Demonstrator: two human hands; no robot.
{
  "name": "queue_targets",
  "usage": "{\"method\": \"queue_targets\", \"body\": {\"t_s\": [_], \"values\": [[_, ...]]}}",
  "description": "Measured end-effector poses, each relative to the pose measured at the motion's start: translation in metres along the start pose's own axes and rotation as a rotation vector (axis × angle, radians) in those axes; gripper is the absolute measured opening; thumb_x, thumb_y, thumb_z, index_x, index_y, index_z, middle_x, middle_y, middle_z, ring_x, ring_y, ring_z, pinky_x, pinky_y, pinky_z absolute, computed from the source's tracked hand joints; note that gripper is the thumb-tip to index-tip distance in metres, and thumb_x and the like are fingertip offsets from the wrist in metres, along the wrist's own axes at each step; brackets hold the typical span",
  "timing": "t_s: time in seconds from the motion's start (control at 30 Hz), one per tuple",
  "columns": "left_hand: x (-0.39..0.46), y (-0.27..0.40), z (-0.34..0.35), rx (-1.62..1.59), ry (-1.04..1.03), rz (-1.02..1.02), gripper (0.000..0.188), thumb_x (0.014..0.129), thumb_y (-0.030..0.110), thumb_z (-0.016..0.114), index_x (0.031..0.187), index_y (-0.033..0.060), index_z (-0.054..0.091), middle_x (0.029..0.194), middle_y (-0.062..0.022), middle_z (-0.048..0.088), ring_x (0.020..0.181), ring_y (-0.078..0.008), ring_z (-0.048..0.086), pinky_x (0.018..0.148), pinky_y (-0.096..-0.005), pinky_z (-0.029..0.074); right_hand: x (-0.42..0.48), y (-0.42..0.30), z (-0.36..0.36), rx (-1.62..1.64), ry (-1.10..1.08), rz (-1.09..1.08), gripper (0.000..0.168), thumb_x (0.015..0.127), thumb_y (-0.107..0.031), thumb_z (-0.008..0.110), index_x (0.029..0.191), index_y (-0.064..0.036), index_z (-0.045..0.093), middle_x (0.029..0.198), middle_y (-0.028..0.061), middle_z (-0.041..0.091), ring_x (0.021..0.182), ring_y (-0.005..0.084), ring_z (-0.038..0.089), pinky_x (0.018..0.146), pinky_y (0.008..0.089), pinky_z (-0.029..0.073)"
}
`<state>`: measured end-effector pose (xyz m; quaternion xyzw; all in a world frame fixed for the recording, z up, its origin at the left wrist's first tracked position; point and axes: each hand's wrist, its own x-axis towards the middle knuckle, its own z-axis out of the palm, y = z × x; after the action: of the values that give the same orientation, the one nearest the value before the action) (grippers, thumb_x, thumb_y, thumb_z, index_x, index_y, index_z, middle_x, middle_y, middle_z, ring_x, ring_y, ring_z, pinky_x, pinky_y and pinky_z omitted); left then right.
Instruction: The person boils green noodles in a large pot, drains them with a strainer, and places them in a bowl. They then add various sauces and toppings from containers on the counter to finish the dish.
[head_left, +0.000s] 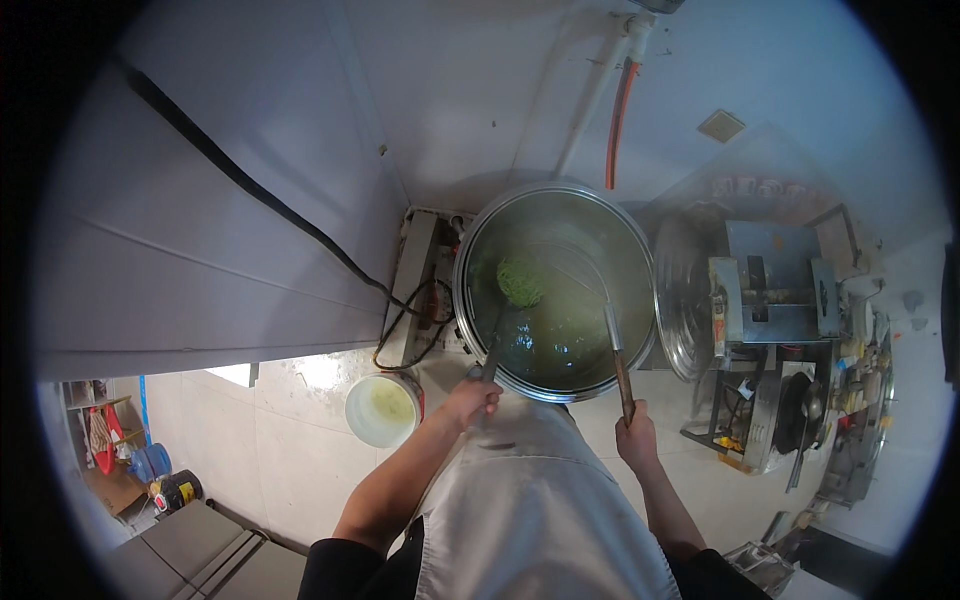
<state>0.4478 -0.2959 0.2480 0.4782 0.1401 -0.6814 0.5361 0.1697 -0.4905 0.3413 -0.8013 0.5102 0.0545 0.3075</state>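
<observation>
Before me stands a large round metal pot (651, 330) holding greenish, steaming liquid. My left hand (474, 401) grips the handle of a long-handled tool (491, 360) at the pot's near left rim. At that tool's far end lies a clump of thin green strands (519, 282), noodles or shredded greens; the head beneath them is hidden. My right hand (637, 435) is closed round the wooden handle of a wire skimmer or strainer (622, 379). Its metal neck crosses the near right part of the pot, and its curved wire head is partly lost in the steam.
A white bucket (367, 427) with greenish contents stands on the floor at left. A black cable (255, 187) hangs along the wall and loops beside the pot. Right of the pot are a round metal lid (679, 300), a metal appliance (776, 281) and a black pan (796, 412).
</observation>
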Motion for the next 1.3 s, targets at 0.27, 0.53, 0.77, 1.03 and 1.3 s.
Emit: {"method": "queue_targets", "body": {"t_s": [0.27,0.53,0.77,1.03,1.3], "values": [[0.006,-0.008,-0.015,-0.015,-0.06,-0.013,0.025,0.09,0.01,0.06,0.072,0.0119,0.044,0.062,0.002,0.044,0.049,-0.0098,0.044,0.043,-0.0276,0.036,-0.004,0.01,-0.021,0.007,0.075,-0.045,0.016,0.089,-0.008,0.054,0.099,-0.002,0.043,0.07,0.019,0.057,0.06,0.0372,0.059,0.054,0.047,0.046],[0.002,-0.015,-0.014,-0.067,-0.117,-0.047,0.023,0.091,0.011,0.059,0.073,0.0114,0.046,0.063,0.0025,0.044,0.05,-0.0097,0.044,0.044,-0.0271,0.036,-0.01,0.019,-0.035,0.525,-0.251,0.226,0.01,0.092,-0.01,0.054,0.096,-0.005,0.047,0.067,0.004,0.051,0.047,0.0129,0.049,0.041,0.0306,0.041],[0.012,-0.022,-0.022,-0.05,-0.058,-0.047,0.021,0.089,0.011,0.061,0.071,0.0069,0.052,0.059,-0.0031,0.048,0.049,-0.015,0.047,0.045,-0.0316,0.038,-0.025,-0.006,-0.055,0.931,-0.482,0.333,0.022,0.095,-0.019,0.055,0.107,-0.001,0.051,0.067,0.0029,0.051,0.045,0.0132,0.046,0.041,0.0282,0.041],[0.003,-0.014,-0.014,-0.02,-0.039,-0.024,0.025,0.089,0.015,0.062,0.066,0.006,0.056,0.06,-0.005,0.053,0.051,-0.016,0.05,0.048,-0.0331,0.041,-0.029,-0.011,-0.06,1.146,-0.589,0.28,0.027,0.094,-0.025,0.059,0.105,-0.001,0.053,0.064,0.0009,0.049,0.043,0.0105,0.044,0.037,0.0252,0.036],[0.009,-0.032,-0.024,0.323,0.085,0.229,0.024,0.089,0.021,0.062,0.068,0.009,0.058,0.063,-0.0027,0.054,0.059,-0.0159,0.052,0.057,-0.0315,0.042,-0.027,-0.017,-0.059,1.225,-0.634,0.448,0.026,0.093,-0.029,0.062,0.102,-0.005,0.056,0.063,-0.0041,0.047,0.045,0.0083,0.043,0.037,0.0236,0.032]]}}
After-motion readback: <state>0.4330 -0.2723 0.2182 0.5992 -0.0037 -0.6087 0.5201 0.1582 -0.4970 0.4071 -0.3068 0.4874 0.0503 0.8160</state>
